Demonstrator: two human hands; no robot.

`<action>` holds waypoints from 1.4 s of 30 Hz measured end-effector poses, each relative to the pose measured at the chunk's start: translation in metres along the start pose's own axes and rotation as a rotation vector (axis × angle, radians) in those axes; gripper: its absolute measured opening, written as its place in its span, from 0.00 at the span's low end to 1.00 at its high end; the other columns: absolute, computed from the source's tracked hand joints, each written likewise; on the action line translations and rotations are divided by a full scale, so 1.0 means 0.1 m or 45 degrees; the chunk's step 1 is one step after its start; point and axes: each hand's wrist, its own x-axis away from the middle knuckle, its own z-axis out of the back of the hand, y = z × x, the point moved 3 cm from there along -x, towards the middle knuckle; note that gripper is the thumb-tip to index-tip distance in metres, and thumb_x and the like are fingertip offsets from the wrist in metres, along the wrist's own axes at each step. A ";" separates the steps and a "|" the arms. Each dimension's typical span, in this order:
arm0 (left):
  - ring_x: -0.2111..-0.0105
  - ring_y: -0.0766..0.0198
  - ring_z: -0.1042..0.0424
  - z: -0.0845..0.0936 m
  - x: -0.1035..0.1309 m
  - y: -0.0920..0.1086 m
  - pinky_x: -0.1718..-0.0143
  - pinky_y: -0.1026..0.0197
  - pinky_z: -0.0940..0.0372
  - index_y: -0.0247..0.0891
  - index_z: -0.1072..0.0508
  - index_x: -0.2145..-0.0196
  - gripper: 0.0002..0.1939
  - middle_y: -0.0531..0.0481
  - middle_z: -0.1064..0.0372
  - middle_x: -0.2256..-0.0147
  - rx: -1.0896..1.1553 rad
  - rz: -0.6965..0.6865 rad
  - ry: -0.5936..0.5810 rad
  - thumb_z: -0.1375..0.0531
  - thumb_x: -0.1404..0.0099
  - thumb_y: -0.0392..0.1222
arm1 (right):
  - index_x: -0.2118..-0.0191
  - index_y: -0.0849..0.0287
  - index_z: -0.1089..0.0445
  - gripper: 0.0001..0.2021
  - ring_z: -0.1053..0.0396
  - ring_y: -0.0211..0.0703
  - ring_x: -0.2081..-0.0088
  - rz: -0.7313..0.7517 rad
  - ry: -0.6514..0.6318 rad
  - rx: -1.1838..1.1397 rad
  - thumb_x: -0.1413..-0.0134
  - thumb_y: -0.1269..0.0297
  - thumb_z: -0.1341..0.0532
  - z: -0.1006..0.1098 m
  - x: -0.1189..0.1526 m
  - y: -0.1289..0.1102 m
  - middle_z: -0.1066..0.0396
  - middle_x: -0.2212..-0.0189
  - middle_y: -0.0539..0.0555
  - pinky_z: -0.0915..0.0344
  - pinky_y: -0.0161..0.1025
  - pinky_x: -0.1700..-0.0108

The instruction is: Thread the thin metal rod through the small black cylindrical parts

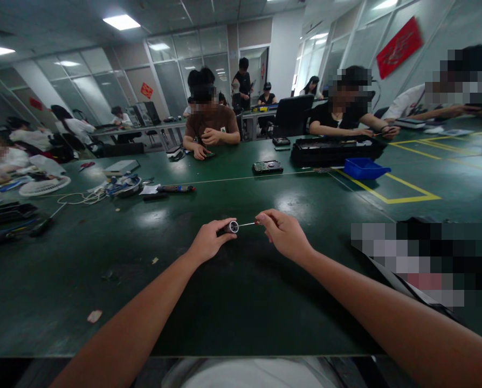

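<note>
My left hand (209, 240) holds a small dark cylindrical part (233, 227) with a light ring round its open end, between thumb and fingers, just above the green table. Pinched in my right hand (282, 231) is a thin screwdriver (247, 223) with a red handle, mostly hidden by the fingers. Its metal shaft points left and its tip is at the ringed end of the part. Whether the tip is inside or only touches cannot be made out.
On the green table (176, 318) lie a power screwdriver (176, 188), coiled cables (123, 185), a circuit-board device (267, 166), a blue bin (365, 168) and a long black housing (334, 151). Several people sit across and beside. A dark object (406, 285) lies near my right forearm.
</note>
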 end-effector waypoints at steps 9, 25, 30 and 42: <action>0.54 0.55 0.29 0.00 0.00 0.00 0.49 0.53 0.38 0.47 0.29 0.43 0.24 0.48 0.26 0.53 0.007 0.012 -0.009 0.36 0.37 0.47 | 0.51 0.57 0.30 0.14 0.30 0.41 0.72 0.086 -0.056 0.007 0.38 0.61 0.45 0.00 0.00 -0.03 0.28 0.74 0.49 0.37 0.38 0.69; 0.47 0.56 0.31 0.00 0.02 0.07 0.42 0.53 0.41 0.47 0.29 0.44 0.22 0.50 0.28 0.47 0.094 -0.036 0.028 0.37 0.36 0.44 | 0.52 0.56 0.33 0.12 0.30 0.43 0.71 0.120 -0.008 0.004 0.39 0.60 0.43 0.00 0.01 -0.01 0.29 0.72 0.50 0.37 0.40 0.68; 0.50 0.56 0.29 0.00 0.03 0.07 0.44 0.52 0.39 0.47 0.28 0.45 0.22 0.49 0.27 0.49 0.065 -0.026 0.049 0.36 0.36 0.44 | 0.55 0.55 0.32 0.10 0.30 0.43 0.70 0.117 -0.063 -0.023 0.37 0.58 0.46 -0.02 0.01 0.00 0.27 0.70 0.51 0.37 0.40 0.67; 0.52 0.56 0.28 0.01 0.02 0.06 0.47 0.51 0.38 0.47 0.26 0.48 0.21 0.50 0.25 0.53 -0.003 -0.083 0.093 0.34 0.39 0.41 | 0.59 0.56 0.31 0.08 0.26 0.45 0.63 0.139 -0.009 -0.134 0.41 0.60 0.39 -0.02 0.02 -0.03 0.25 0.66 0.53 0.32 0.43 0.60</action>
